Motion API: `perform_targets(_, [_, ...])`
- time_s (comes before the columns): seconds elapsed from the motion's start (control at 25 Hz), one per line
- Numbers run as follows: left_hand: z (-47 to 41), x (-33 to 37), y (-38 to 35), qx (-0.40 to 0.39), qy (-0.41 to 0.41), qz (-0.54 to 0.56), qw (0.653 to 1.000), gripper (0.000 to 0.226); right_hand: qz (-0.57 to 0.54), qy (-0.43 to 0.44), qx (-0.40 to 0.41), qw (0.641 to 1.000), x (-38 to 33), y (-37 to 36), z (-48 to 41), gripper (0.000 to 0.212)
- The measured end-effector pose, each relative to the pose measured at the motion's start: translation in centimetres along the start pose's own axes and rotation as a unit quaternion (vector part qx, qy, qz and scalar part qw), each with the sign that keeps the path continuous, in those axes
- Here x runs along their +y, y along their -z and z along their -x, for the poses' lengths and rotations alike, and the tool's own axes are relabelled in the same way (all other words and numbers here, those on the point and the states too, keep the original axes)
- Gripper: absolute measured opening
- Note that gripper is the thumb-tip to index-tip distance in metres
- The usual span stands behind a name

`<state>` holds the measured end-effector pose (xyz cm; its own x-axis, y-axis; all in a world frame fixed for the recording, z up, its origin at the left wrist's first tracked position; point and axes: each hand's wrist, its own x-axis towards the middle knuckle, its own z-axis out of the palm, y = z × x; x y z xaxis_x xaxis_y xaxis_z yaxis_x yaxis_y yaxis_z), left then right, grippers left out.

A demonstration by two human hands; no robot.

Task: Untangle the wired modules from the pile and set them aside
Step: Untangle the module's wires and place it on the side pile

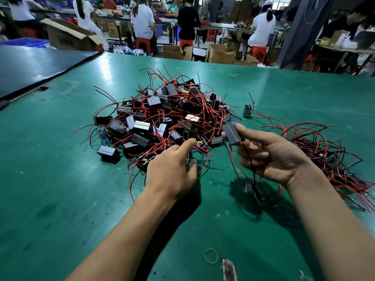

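The pile [162,118] of wired modules sits in the middle of the green worktop [60,179], a thicket of small black blocks laced through with thin red and black leads. The right hand [272,157] is raised at the pile's near right edge. Its grip is clamped on one module [232,132], thumb on one face and fingertips on the other, and the leads run down across the palm. A second module [252,190] dangles below that hand on wires, just above the worktop. The left hand [172,171] lies at the pile's near edge with the index finger stretched forward. Whether its grip has closed on a wire cannot be told.

To the right, near the right forearm, lies a looser heap [328,159] of modules already set aside.

These modules look light and rigid, easy to pinch across their flat faces. The leads are soft and springy and probably snag on every neighbour. Holding the block is likely safer than hauling on a wire, since a hard tug could strain the joint where the lead enters. Freeing one probably calls for following its wires out of the loops.
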<state>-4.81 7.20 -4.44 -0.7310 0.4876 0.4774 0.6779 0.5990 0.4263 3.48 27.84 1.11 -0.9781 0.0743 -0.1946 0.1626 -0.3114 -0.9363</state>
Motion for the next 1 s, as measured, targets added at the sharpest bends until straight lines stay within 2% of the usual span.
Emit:
perform_targets(0.08, [0.4, 0.3, 0.5, 0.036, -0.023, 0.04, 0.998, 0.043, -0.021, -0.022, -0.005, 1.0, 1.2, -0.1, -0.3, 0.036])
perform_targets(0.2, [0.6, 1.3, 0.6, 0.03, 0.004, 0.221, 0.975, 0.024, -0.087, -0.049, -0.027, 0.995, 2.5, -0.5, -0.9, 0.046])
perform_targets(0.28, [0.3, 2.0, 0.8, -0.007, 0.08, 0.35, 0.933, 0.017, -0.125, -0.058, -0.066, 0.988, 3.1, -1.0, -1.1, 0.039])
perform_targets(0.4, [0.0, 2.1, 1.2, -0.06, 0.162, 0.52, 0.837, 0.011, -0.173, -0.066, -0.088, 0.979, 3.4, -1.4, -1.2, 0.03])
perform_targets(0.48, [-0.2, 1.8, 1.5, -0.074, 0.189, 0.59, 0.781, 0.015, -0.174, -0.064, -0.076, 0.98, 3.4, -1.6, -1.3, 0.029])
perform_targets(0.52, [-0.2, 1.7, 1.5, -0.074, 0.19, 0.604, 0.77, 0.019, -0.172, -0.064, -0.067, 0.981, 3.3, -1.7, -1.3, 0.028])
perform_targets(0.64, [-0.2, 2.1, 1.2, -0.058, 0.187, 0.605, 0.772, 0.034, -0.16, -0.072, -0.055, 0.983, 3.3, -1.8, -1.0, 0.024])
perform_targets(0.72, [-0.2, 2.2, 1.1, -0.056, 0.203, 0.616, 0.759, 0.039, -0.148, -0.08, -0.068, 0.983, 3.3, -1.9, -0.8, 0.029])
perform_targets(1.0, [-0.3, 2.1, 0.7, -0.018, 0.227, 0.591, 0.774, 0.01, -0.127, -0.093, -0.067, 0.985, 4.0, -2.5, -1.3, 0.033])
